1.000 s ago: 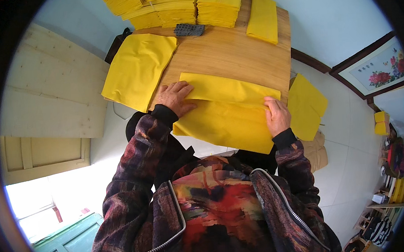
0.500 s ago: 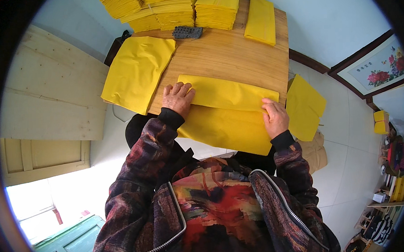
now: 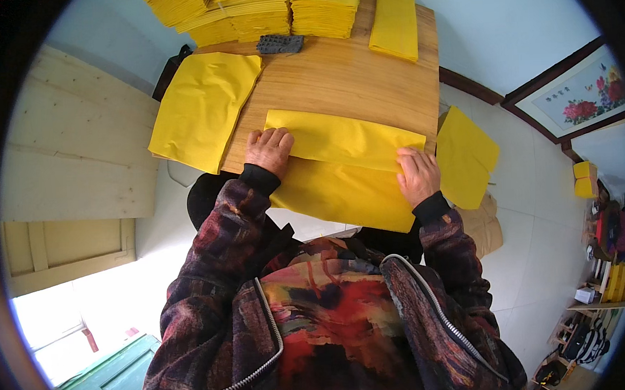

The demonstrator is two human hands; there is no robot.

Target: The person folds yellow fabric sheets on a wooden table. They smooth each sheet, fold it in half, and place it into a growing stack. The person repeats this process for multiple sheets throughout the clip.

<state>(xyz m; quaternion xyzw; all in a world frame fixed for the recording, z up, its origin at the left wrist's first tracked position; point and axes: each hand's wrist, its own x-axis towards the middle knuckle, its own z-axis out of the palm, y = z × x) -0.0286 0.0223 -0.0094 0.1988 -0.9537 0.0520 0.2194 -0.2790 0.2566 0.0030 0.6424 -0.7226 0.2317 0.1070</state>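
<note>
A yellow fabric sheet (image 3: 347,190) lies across the near edge of the wooden table (image 3: 328,76), its lower part hanging over towards my lap. The far part of the sheet forms a folded band (image 3: 345,134). At the band's left end, my left hand (image 3: 269,149) has its fingers curled onto the cloth, knuckles up. My right hand (image 3: 417,173) grips the right end of the fold with bent fingers; its thumb is along the near side. Left of my left hand rests a flat pile of yellow fabric pieces (image 3: 204,109), slightly wrinkled on top.
Tall stacks of folded yellow fabric (image 3: 238,17) stand at the table's far left, with another folded yellow bundle (image 3: 393,24) at the far right. A dark grey textured object (image 3: 280,44) lies before the stacks. Beyond the right edge hangs more yellow fabric (image 3: 468,157), near a brown bag (image 3: 482,226).
The whole view has shifted slightly, so everything sits a little further left and up. Both hands stay at the ends of the fold; the right hand's fingers have moved slightly on the cloth.
</note>
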